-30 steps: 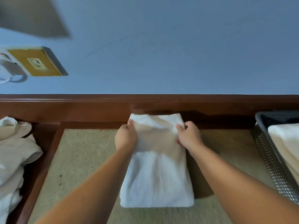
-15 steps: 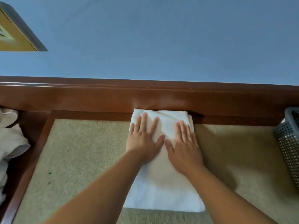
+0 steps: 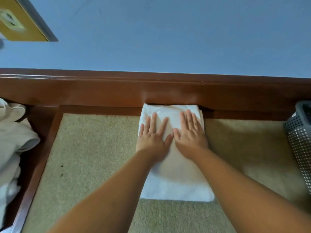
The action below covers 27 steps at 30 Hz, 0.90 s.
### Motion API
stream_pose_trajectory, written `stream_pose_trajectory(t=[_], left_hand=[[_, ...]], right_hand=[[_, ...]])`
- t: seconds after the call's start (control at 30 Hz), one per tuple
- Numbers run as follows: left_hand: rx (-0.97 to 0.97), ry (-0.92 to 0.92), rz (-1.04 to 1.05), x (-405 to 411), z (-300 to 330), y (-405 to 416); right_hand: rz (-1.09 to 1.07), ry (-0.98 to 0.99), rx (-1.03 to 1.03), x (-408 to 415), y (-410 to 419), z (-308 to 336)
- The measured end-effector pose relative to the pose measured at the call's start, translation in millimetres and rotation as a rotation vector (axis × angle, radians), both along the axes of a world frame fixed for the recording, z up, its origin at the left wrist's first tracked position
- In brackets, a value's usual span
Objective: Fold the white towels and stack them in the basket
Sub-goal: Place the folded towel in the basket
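A folded white towel (image 3: 176, 184) lies on the beige woven surface, its far edge against the wooden ledge. My left hand (image 3: 154, 137) and my right hand (image 3: 190, 133) lie flat side by side on the towel's far half, fingers straight and spread, thumbs nearly touching, pressing it down. The grey perforated basket (image 3: 301, 145) stands at the right edge, only its left wall in view; its contents are out of frame.
A heap of unfolded white towels (image 3: 11, 148) sits at the far left beyond the wooden frame (image 3: 38, 158). A dark wooden ledge (image 3: 151, 91) runs along the back under a blue wall. A yellow socket plate (image 3: 18, 22) is at the upper left.
A second ago both hands pinched the towel's far corners; they have laid the fold down and flattened onto it. The view has shifted left, so less of the basket shows.
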<state>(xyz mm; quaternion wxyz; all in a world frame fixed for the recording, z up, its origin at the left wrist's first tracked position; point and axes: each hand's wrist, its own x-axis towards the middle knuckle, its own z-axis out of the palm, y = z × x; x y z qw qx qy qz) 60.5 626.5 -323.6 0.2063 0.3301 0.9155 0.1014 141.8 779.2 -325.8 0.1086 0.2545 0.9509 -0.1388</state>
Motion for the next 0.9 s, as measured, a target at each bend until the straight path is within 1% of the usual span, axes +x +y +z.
stream_pose_trajectory(t=[0.1, 0.17, 0.23, 0.3, 0.37, 0.47, 0.57, 0.67, 0.73, 0.83, 0.9], left_hand=[[-0.017, -0.06, -0.036, 3, 23, -8], [-0.029, -0.036, 0.008, 25, 34, -26], [-0.018, -0.004, 0.049, 63, 37, -51], [0.01, 0.014, 0.063, 92, 30, -72], [0.029, 0.001, 0.05, 99, 13, -82], [0.013, 0.038, 0.051, 95, -7, -76], [-0.017, -0.01, 0.03, 95, -8, -75], [-0.013, -0.007, -0.017, 95, 9, -86], [0.023, 0.013, -0.121, 109, 19, -106], [0.081, 0.09, -0.268, 137, 13, -145], [0.079, 0.155, -0.294, 142, -1, -163]], right_hand=[[-0.073, -0.109, -0.108, -5, -12, 24], [-0.117, -0.122, -0.144, 6, -34, 45], [-0.091, -0.098, -0.146, 38, -67, 51], [-0.036, -0.059, -0.084, 75, -93, 43], [-0.01, -0.02, -0.06, 98, -98, 24], [-0.01, 0.042, -0.014, 101, -89, 2], [0.007, 0.004, -0.049, 98, -87, -1], [0.073, -0.035, -0.101, 110, -84, 10], [0.159, -0.023, -0.105, 134, -87, 18], [0.274, 0.08, -0.055, 184, -96, 18], [0.313, 0.138, -0.012, 207, -92, 11]])
